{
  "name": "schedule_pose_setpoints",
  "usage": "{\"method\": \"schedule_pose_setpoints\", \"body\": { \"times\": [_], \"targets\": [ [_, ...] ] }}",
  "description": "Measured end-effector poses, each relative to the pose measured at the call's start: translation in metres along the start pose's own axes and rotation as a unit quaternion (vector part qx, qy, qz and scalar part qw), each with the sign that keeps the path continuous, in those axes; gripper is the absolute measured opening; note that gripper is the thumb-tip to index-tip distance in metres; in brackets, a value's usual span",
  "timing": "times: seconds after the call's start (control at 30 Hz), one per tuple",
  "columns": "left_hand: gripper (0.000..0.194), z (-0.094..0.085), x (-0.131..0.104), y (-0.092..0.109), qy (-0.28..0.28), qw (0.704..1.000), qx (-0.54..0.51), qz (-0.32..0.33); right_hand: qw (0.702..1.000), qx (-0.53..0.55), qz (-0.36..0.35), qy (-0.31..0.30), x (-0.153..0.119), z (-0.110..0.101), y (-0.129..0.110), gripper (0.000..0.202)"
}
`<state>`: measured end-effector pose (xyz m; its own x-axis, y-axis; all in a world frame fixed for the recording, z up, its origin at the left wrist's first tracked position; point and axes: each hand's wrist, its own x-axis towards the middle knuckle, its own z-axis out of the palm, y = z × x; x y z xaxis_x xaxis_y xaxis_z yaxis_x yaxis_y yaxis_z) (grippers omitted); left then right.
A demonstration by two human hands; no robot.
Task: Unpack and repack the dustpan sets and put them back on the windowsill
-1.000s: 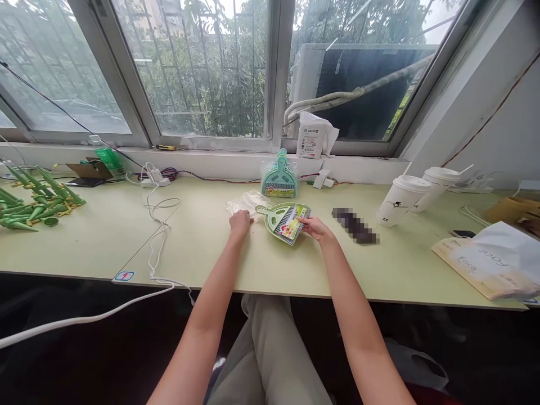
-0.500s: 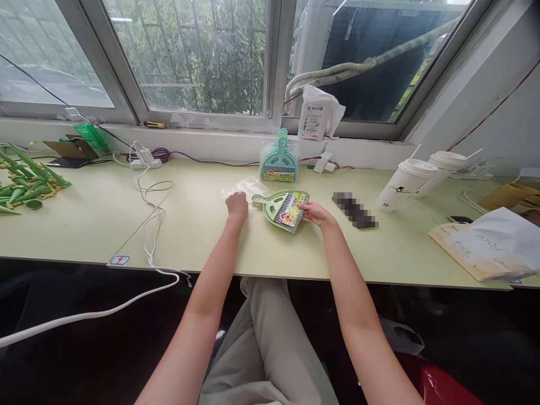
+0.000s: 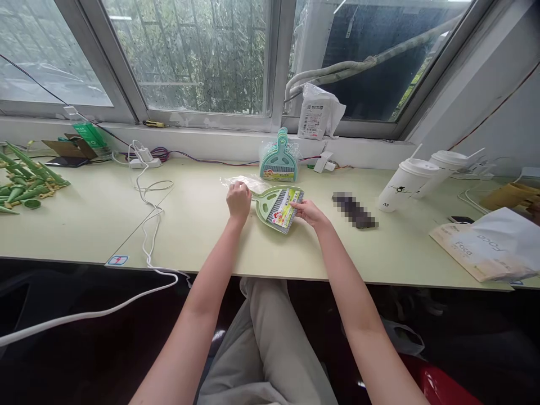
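Observation:
A light green dustpan lies on the table in front of me, with a small grey-bristled brush nested in it. A colourful printed label covers part of the brush. My left hand is closed around the end of the dustpan's handle, and its fingertips are partly hidden. My right hand pinches the right edge of the brush and label, thumb on top. Behind my left hand lies a crumpled clear plastic bag. Farther back, several blue-green dustpan sets stand stacked in clear wrap against the wall.
To the right are a pixelated dark object, white cups with straws and a paper bag. On the left, white cables run over the table edge, beyond them green plastic pieces and a green bottle.
The dustpan and brush have shifted left with my right hand, bringing the handle to my left hand. My left hand has turned and lifted slightly, fingers now at the handle's end.

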<state>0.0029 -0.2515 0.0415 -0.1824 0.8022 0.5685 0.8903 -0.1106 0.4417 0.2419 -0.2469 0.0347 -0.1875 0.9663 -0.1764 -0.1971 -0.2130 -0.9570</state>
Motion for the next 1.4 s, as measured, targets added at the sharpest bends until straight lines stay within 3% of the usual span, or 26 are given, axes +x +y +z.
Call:
{"method": "schedule_pose_setpoints", "body": {
  "times": [0.07,0.17,0.37,0.43,0.5,0.57,0.63,0.67,0.77,0.83,0.93,1.03,1.17,1.4],
  "targets": [
    [0.025,-0.001,-0.002,0.005,0.008,0.998,-0.052,0.03,1.0,-0.004,-0.001,-0.011,0.0,0.007,0.002,0.008],
    [0.021,-0.004,-0.004,0.012,0.024,0.992,-0.11,0.064,0.999,0.019,-0.018,0.019,0.001,0.015,0.005,0.006],
    [0.014,-0.013,-0.01,0.026,0.037,0.979,-0.196,0.045,0.988,0.095,-0.092,0.076,0.003,0.021,0.007,0.008],
    [0.02,-0.018,-0.013,0.032,0.046,0.973,-0.225,0.008,0.986,0.109,-0.107,0.07,0.003,0.024,0.007,0.009],
    [0.049,-0.022,-0.014,0.036,0.113,0.96,-0.25,-0.062,0.983,0.12,-0.124,0.062,0.002,0.026,0.007,0.008],
    [0.071,-0.022,-0.01,0.036,0.205,0.924,-0.285,-0.15,0.98,0.127,-0.142,0.057,0.001,0.028,0.007,0.009],
    [0.07,-0.017,-0.002,0.03,0.232,0.873,-0.364,-0.226,0.978,0.13,-0.156,0.051,0.001,0.029,0.008,0.012],
    [0.065,-0.013,0.003,0.027,0.204,0.847,-0.422,-0.25,0.977,0.129,-0.161,0.047,0.001,0.029,0.008,0.014],
    [0.062,0.002,0.012,0.019,0.041,0.778,-0.569,-0.263,0.978,0.119,-0.169,0.037,0.002,0.029,0.01,0.023],
    [0.057,0.01,0.012,0.019,-0.041,0.764,-0.595,-0.245,0.978,0.109,-0.175,0.04,0.005,0.029,0.012,0.028],
    [0.04,0.018,0.005,0.025,-0.109,0.757,-0.601,-0.233,0.973,0.102,-0.195,0.062,0.007,0.029,0.016,0.033],
    [0.039,0.022,-0.003,0.033,-0.172,0.721,-0.635,-0.216,0.964,0.11,-0.222,0.103,0.007,0.03,0.016,0.035],
    [0.045,0.023,-0.007,0.038,-0.228,0.699,-0.65,-0.192,0.958,0.115,-0.228,0.131,0.005,0.03,0.015,0.036],
    [0.049,0.022,-0.009,0.037,-0.242,0.709,-0.642,-0.162,0.957,0.116,-0.222,0.149,0.002,0.034,0.015,0.039]
  ]
}}
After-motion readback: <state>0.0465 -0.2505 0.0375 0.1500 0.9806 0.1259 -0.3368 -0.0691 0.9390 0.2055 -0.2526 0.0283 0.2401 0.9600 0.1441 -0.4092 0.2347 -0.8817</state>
